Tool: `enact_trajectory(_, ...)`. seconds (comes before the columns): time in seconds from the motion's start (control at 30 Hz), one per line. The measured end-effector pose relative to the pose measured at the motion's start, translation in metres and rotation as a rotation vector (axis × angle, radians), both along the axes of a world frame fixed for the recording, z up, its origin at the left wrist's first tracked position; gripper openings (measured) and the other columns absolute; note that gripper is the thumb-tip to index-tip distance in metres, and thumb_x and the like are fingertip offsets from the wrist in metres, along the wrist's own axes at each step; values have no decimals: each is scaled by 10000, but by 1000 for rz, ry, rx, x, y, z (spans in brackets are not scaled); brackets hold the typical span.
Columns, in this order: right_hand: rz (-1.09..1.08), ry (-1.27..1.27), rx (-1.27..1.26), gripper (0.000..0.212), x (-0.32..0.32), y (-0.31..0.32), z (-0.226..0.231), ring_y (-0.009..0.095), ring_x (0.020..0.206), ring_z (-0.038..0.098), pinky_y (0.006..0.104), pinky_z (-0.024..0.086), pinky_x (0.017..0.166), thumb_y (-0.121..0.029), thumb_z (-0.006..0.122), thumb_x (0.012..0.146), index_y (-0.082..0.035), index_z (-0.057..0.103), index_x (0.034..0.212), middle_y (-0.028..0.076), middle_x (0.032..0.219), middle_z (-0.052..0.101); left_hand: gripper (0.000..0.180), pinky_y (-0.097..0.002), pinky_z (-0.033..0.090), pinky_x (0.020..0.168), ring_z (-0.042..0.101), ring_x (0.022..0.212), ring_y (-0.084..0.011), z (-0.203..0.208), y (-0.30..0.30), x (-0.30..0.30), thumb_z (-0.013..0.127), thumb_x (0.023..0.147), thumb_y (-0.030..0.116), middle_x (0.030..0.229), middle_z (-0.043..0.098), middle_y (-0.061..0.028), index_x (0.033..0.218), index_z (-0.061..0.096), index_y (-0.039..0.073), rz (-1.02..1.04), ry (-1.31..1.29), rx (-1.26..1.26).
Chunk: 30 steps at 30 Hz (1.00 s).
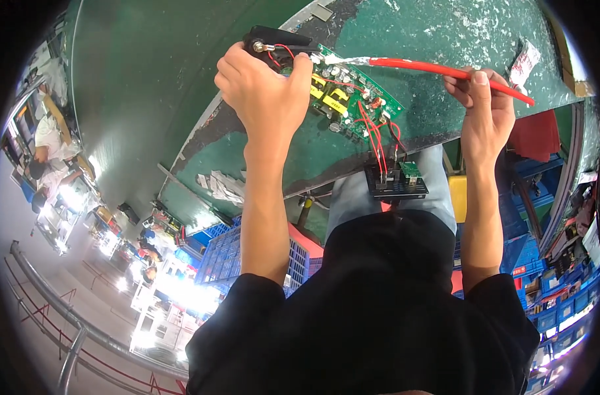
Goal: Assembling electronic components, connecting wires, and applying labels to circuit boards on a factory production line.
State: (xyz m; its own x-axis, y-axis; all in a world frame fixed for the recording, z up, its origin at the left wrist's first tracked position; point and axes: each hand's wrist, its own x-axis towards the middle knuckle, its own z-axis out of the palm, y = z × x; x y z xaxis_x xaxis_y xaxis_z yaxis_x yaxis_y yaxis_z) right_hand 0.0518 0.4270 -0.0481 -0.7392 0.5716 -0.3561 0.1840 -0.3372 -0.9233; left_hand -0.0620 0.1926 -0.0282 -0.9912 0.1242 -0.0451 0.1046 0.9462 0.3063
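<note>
My left hand [260, 79] grips the far left end of a green circuit board [389, 99], beside a black part [283, 37] with a ring terminal on a red wire. Yellow-wrapped transformers [335, 100] stand on the board. Pinched between thumb and fingers of my right hand [485, 108] is a long red stick [421, 66]. Its other end is smeared white and reaches the board's far edge, near my left fingers. Red wires [372, 135] run from the board to a black panel [395, 189] with a small green board on it, at the table edge over my lap.
The worn green table [444, 39] is spotted with white. Pale scraps [222, 187] lie at its left, and a crumpled white-and-red wrapper [525, 64] lies at the right. Blue crates [222, 257] stand below left. Other people [50, 141] sit at the far left.
</note>
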Motion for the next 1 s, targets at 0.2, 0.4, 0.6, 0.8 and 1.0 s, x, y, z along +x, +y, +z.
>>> enact_trajectory(0.2, -62, 7, 26, 228, -1, 0, 0, 241, 836, 666, 325, 560, 769, -182, 533, 980, 45, 532, 1002, 138, 945, 617, 640, -495, 365, 886, 434, 1005, -399, 1, 1, -1, 692, 700, 315, 1060, 468, -235, 1119, 431, -91, 2, 1, 11)
enact_trajectory(0.4, -5, -34, 0, 210, -2, 2, 0, 235, 821, 664, 322, 561, 761, -163, 519, 984, 46, 532, 1003, 138, 937, 617, 636, -504, 358, 898, 428, 1016, -400, 1, 1, 0, 689, 699, 311, 1066, 464, -237, 1120, 428, -89, 8, -2, 12)
enact_trajectory(0.6, -66, 12, 12, 207, 3, 6, 0, 233, 821, 664, 318, 558, 761, -165, 521, 984, 40, 537, 1007, 148, 952, 625, 631, -501, 356, 897, 428, 1016, -402, 1, 1, 0, 684, 700, 303, 1064, 464, -237, 1121, 426, -91, 25, -24, 14)
enact_trajectory(0.8, -31, -67, 0, 205, 6, 7, 1, 235, 822, 665, 325, 558, 761, -161, 528, 979, 41, 538, 1009, 150, 950, 627, 630, -498, 368, 881, 433, 1011, -401, 1, 2, 0, 694, 701, 302, 1062, 466, -236, 1118, 430, -90, 18, -13, 7)
enact_trajectory(1.0, -72, -1, 11, 202, 5, 6, -2, 233, 825, 665, 325, 556, 759, -160, 525, 980, 39, 540, 1011, 142, 939, 629, 644, -502, 375, 872, 435, 1012, -403, 0, 1, 1, 704, 701, 314, 1070, 468, -236, 1123, 430, -89, 2, -1, -7)
